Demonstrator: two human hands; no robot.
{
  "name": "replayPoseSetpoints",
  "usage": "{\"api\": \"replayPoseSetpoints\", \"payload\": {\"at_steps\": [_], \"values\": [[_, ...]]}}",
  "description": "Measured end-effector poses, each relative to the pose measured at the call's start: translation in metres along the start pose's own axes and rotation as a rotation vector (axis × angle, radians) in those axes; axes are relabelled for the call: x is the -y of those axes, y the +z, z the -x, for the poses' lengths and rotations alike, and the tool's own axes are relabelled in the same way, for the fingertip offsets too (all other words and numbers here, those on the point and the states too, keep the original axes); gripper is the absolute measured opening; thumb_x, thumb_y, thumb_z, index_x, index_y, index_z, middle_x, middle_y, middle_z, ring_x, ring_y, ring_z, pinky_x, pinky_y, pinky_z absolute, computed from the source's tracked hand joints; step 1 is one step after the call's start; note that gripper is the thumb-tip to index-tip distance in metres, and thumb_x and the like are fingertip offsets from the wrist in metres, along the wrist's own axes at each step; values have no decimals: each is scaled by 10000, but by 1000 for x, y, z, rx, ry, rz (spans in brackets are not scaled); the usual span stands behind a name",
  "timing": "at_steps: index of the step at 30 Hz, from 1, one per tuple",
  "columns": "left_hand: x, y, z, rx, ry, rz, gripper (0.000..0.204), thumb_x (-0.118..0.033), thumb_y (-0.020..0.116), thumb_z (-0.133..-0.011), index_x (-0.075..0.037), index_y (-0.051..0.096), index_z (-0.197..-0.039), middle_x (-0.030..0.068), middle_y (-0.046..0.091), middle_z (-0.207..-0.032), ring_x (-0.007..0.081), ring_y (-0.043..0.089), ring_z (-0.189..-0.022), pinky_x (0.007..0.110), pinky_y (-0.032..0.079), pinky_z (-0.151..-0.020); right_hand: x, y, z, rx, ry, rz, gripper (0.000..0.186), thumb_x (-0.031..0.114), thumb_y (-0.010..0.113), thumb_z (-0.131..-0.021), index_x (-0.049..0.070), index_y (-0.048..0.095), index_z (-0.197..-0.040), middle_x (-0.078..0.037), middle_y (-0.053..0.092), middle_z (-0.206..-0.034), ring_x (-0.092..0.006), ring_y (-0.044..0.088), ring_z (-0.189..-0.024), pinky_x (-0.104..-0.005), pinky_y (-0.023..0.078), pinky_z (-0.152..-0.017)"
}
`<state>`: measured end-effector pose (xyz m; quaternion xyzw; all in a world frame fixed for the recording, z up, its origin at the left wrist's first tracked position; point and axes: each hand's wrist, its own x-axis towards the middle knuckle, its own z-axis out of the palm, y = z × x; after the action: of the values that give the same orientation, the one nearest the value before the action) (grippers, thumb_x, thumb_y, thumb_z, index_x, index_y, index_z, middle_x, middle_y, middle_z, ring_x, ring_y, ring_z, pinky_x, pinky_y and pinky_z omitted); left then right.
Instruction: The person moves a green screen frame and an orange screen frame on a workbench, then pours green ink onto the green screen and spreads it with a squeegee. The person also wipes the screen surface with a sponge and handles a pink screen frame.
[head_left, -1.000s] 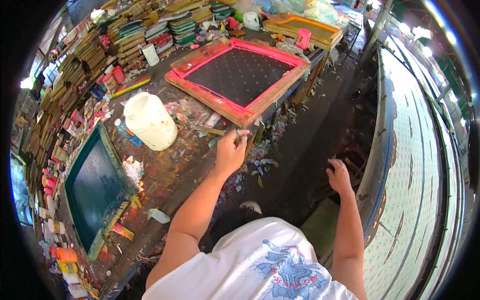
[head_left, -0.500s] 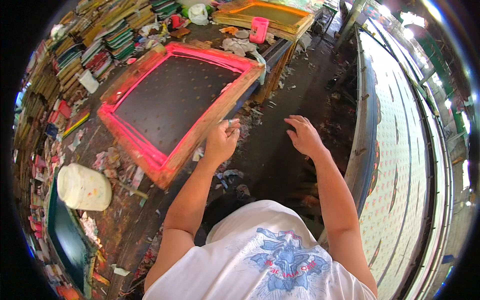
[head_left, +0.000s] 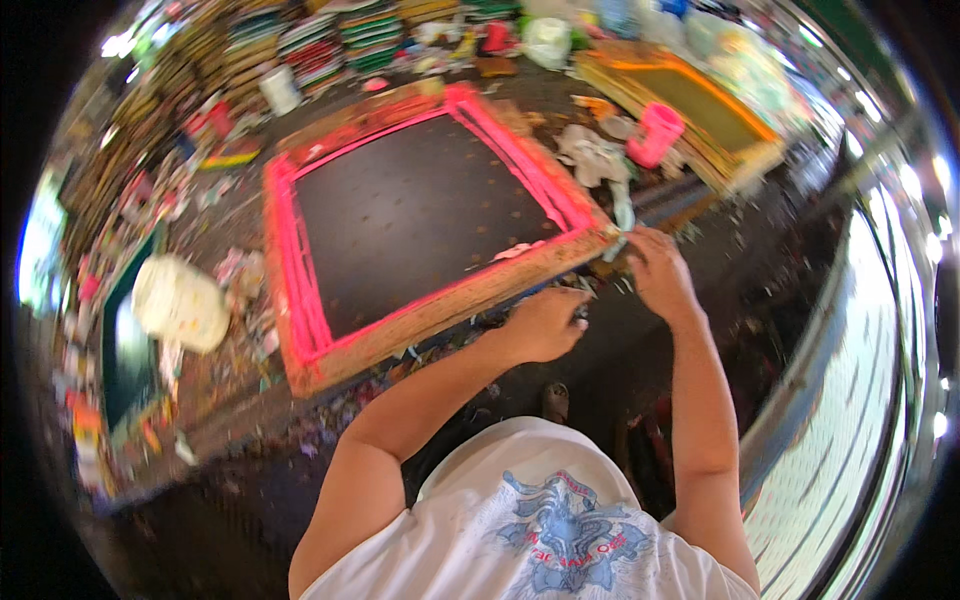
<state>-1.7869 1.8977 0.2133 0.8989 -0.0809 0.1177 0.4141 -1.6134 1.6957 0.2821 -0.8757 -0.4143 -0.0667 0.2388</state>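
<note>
A wooden screen frame [head_left: 450, 305] with bright pink tape around a dark mesh lies tilted on the messy workbench. My left hand [head_left: 545, 325] rests curled against its near edge, fingertips pinched at the wood. My right hand [head_left: 655, 272] is at the frame's near right corner, fingers closed on a pale strip [head_left: 622, 212] that runs up from that corner. Whether the strip is tape or cloth I cannot tell. Both forearms reach up from my white printed shirt [head_left: 530, 520].
A white bucket [head_left: 180, 302] and a green-edged screen [head_left: 125, 350] sit at the left. An orange-framed screen [head_left: 700, 110], a pink cup [head_left: 655, 135] and a pale rag [head_left: 595, 155] lie behind. Stacked frames [head_left: 330, 40] line the back. A long white surface [head_left: 860, 400] runs along the right.
The view has swung so the pink frame sits centred and closer. My right hand rose from beside the bench to the frame's corner. My left hand stayed at the near edge.
</note>
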Motion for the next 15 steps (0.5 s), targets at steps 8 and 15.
{"api": "replayPoseSetpoints", "payload": {"at_steps": [8, 15], "values": [[-21, 51, -72, 82, -304, -44, 412, -317, 747, -991, 13, 699, -1232, 304, 742, -1197, 485, 712, -1194, 597, 550, -1034, -140, 15, -124, 131, -215, -89, 444, 45, 647, -1014, -9, 672, -1455, -220, 658, -1502, -393, 596, -1431, -457, 417, -1253], [-17, 60, -61, 45, -579, -10, 403, -326, 725, -982, 26, 710, -1178, 303, 761, -1138, 494, 735, -1140, 598, 569, -982, -159, 60, -198, 217, -405, -142, 452, 7, 644, -1022, -1, 653, -1474, -206, 667, -1493, -379, 609, -1413, -459, 425, -1241]]}}
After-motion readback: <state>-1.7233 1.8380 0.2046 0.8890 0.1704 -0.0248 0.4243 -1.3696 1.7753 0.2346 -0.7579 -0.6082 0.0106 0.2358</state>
